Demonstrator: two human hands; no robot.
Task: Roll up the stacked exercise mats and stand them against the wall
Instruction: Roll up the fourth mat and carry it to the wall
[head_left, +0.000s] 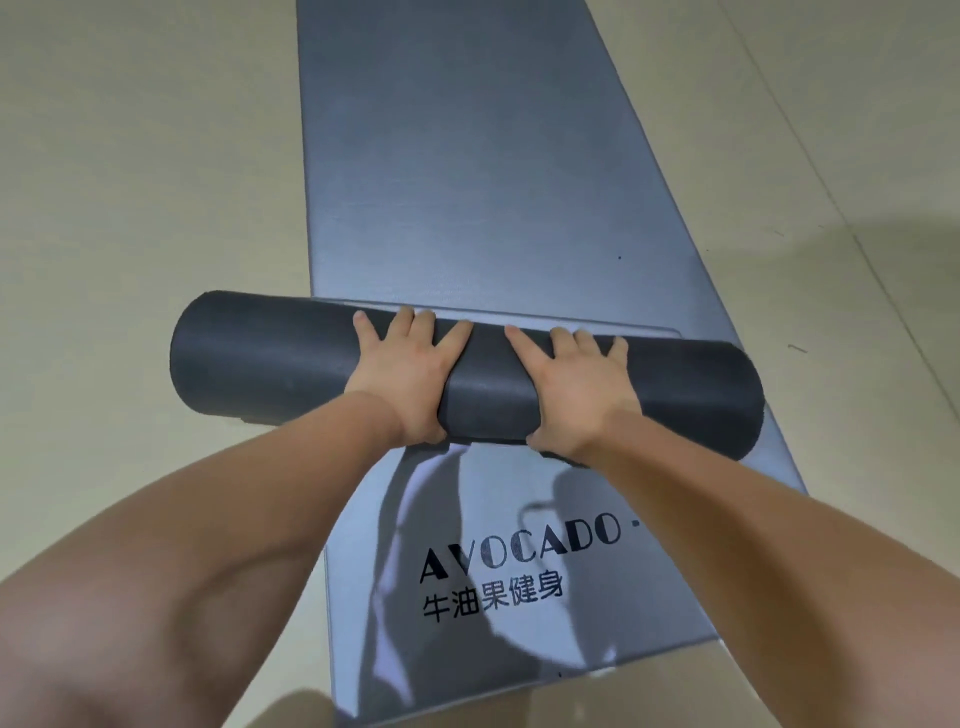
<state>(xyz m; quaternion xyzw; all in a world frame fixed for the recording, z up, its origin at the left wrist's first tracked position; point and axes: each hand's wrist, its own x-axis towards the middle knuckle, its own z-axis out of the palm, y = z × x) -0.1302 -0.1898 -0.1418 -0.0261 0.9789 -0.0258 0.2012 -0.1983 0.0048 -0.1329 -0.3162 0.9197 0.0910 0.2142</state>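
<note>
A dark grey rolled-up part of a mat (270, 358) lies crosswise over a flat blue-grey mat (467, 156) that runs away from me on the floor. My left hand (410, 369) and my right hand (576, 384) rest side by side on top of the roll, palms down, fingers spread over its far side and thumbs tucked under its near side. The roll's left end sticks out past the flat mat's left edge. The unrolled part beyond the roll lies flat on the mat beneath. The near mat surface shows black "AVOCADO" lettering (519, 545).
Pale beige floor tiles (130, 182) surround the mats on both sides. A dark shadow falls on the floor at the right (883, 244). No wall is in view.
</note>
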